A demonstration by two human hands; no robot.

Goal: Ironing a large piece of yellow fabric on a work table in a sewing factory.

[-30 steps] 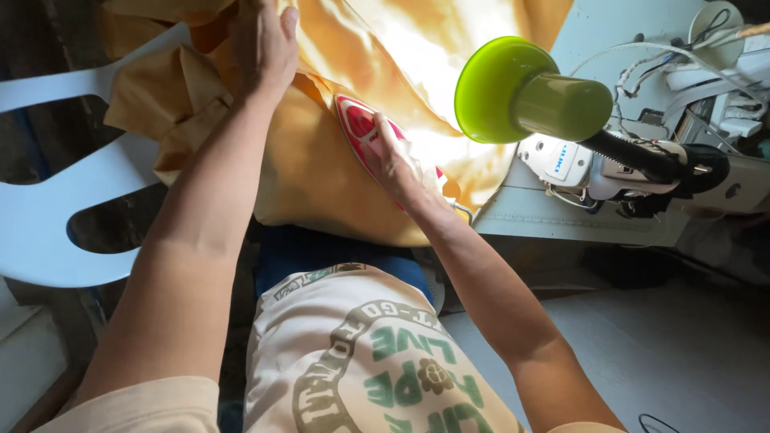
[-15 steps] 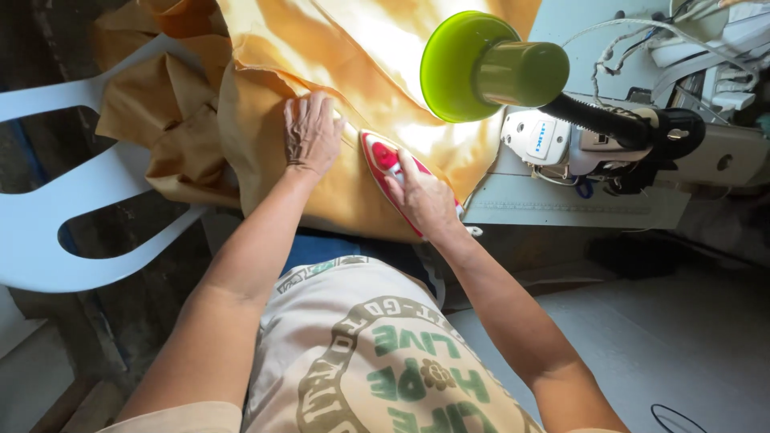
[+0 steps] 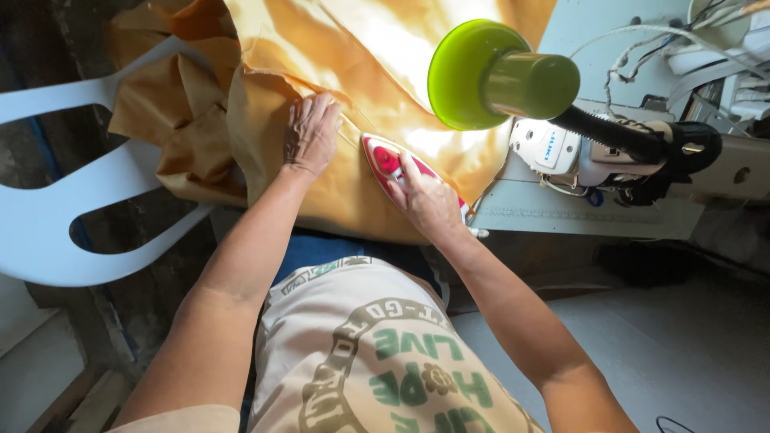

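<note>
— On top of the orange-yellow cloth (image 3: 377,48), what is that red thing?

— A red and white iron (image 3: 388,163). It rests flat on the cloth near the lower edge of the spread, its pointed nose aimed up and to the left.

— Who has hold of it?

— The right hand (image 3: 429,200) is clenched round its handle, covering the rear half, so only the front part of the iron shows.

— And the left hand (image 3: 311,133)?

— It lies flat and released on the cloth, palm down, fingers stretched forward, grasping nothing. It sits just beside the iron's nose, to the left of it, pressing the cloth where a fold line runs toward the iron.

— Where does the cloth go from there?

— It spreads upward under bright light, and on the left it bunches into darker, crumpled folds that hang over a white plastic chair (image 3: 56,240).

— What is that green shape above the right hand?

— A green lamp (image 3: 489,76) on a dark arm, its round shade turned toward the cloth. It stands between the camera and the table.

— And behind it?

— A white sewing machine (image 3: 561,152) on a pale table (image 3: 585,216), with loose white cables (image 3: 642,48) near the top right corner. Below the hands, the person's cream printed shirt (image 3: 377,353) fills the bottom middle of the view.
</note>
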